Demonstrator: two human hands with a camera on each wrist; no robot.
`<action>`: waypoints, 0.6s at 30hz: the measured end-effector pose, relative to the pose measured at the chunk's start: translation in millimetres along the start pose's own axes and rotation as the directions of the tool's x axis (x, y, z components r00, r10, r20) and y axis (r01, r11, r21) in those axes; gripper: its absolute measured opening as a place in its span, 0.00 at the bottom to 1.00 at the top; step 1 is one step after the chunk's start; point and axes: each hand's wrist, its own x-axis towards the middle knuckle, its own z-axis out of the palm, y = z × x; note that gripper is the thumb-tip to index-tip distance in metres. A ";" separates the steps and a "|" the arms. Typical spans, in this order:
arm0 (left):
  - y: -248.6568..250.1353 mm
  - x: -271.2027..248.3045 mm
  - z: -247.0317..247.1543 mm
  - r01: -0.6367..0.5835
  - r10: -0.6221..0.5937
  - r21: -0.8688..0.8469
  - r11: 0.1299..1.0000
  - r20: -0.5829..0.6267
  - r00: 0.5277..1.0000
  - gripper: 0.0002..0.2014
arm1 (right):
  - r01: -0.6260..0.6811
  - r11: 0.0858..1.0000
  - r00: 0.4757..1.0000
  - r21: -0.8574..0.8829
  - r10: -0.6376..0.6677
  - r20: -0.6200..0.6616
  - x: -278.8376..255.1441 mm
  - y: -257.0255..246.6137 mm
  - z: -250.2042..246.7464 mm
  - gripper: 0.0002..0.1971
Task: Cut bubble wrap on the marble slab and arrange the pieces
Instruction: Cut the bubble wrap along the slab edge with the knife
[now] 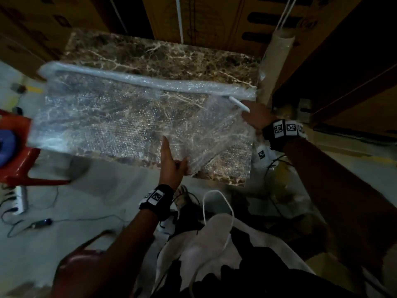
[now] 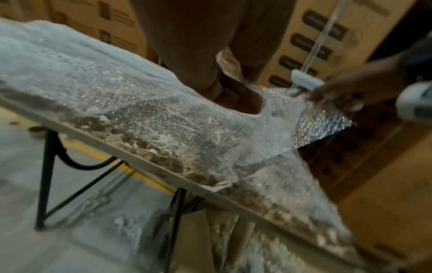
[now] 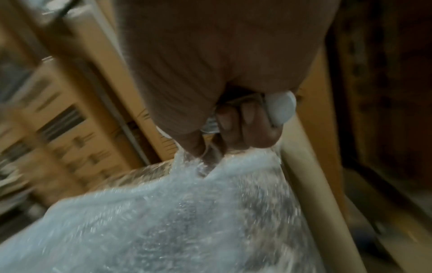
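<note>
A clear bubble wrap sheet (image 1: 120, 117) (image 2: 163, 120) (image 3: 163, 221) covers most of the brown veined marble slab (image 1: 163, 54) (image 2: 145, 153); its far edge is rolled up (image 1: 150, 82). My left hand (image 1: 170, 160) (image 2: 210, 55) lies on the wrap near the slab's front edge, fingers straight, thumb spread against a raised fold. At the slab's right edge my right hand (image 1: 256, 117) (image 2: 355, 86) (image 3: 233, 73) grips a white cutter (image 1: 239, 103) (image 2: 306, 79) (image 3: 280, 109), fingers curled round the handle. Its tip sits in the wrap, where a notch shows. The blade is hidden.
A cardboard roll tube (image 1: 277, 61) (image 3: 308, 184) stands against the slab's right side. Cardboard boxes (image 1: 214, 18) line the back. A red plastic chair (image 1: 15, 151) is at the left. Cables and a power strip (image 1: 21, 201) lie on the floor. Black metal legs (image 2: 46, 175) hold the slab.
</note>
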 end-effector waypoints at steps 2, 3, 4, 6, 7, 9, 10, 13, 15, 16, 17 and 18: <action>9.5 -15.6 13.9 0.022 -0.029 -0.108 0.994 -0.063 0.998 0.51 | 0.132 0.989 0.991 -0.068 -0.129 0.046 8.7 6.3 -13.2 0.15; 14.6 -21.8 20.1 0.007 -0.018 -0.134 0.991 -0.087 0.996 0.54 | 0.188 0.980 0.981 -0.070 -0.184 0.054 12.1 9.6 -19.9 0.13; 18.3 -26.9 26.0 0.001 -0.018 -0.147 0.989 -0.115 0.993 0.56 | 0.234 0.970 0.971 -0.060 -0.230 0.065 15.2 13.8 -26.1 0.13; 20.6 -34.2 41.7 0.029 -0.057 -0.166 0.986 -0.169 0.984 0.59 | 0.292 0.956 0.954 -0.018 -0.290 0.070 18.5 21.2 -35.5 0.14; 19.1 -35.7 48.6 0.047 -0.079 -0.162 0.986 -0.201 0.976 0.60 | 0.321 0.947 0.945 0.001 -0.321 0.069 20.1 23.2 -39.2 0.14; 20.2 -39.1 60.4 0.098 -0.138 -0.179 0.979 -0.229 0.963 0.62 | 0.381 0.924 0.921 0.023 -0.382 0.072 21.8 24.0 -44.3 0.10; 20.7 -42.2 65.9 0.113 -0.156 -0.183 0.977 -0.241 0.958 0.63 | 0.387 0.922 0.919 0.032 -0.388 0.068 23.0 24.4 -45.5 0.09; 18.8 -45.2 80.6 0.130 -0.196 -0.219 0.967 -0.313 0.929 0.64 | 0.336 0.935 0.936 0.109 -0.345 0.068 35.5 25.1 -44.3 0.11; 16.6 -43.6 87.8 0.168 -0.263 -0.308 0.936 -0.300 0.917 0.68 | 0.294 0.943 0.945 0.156 -0.311 0.098 42.7 22.6 -38.5 0.18; 14.8 -43.8 90.7 0.186 -0.293 -0.347 0.919 -0.286 0.912 0.69 | 0.284 0.943 0.943 0.174 -0.307 0.126 46.5 21.4 -34.6 0.18; 9.1 -43.3 94.7 0.196 -0.317 -0.379 0.905 -0.291 0.902 0.69 | 0.286 0.941 0.938 0.178 -0.313 0.149 50.7 21.2 -30.6 0.17; 13.8 -44.2 96.7 0.217 -0.344 -0.403 0.889 -0.278 0.897 0.69 | 0.287 0.944 0.936 0.162 -0.312 0.160 55.1 21.1 -27.2 0.14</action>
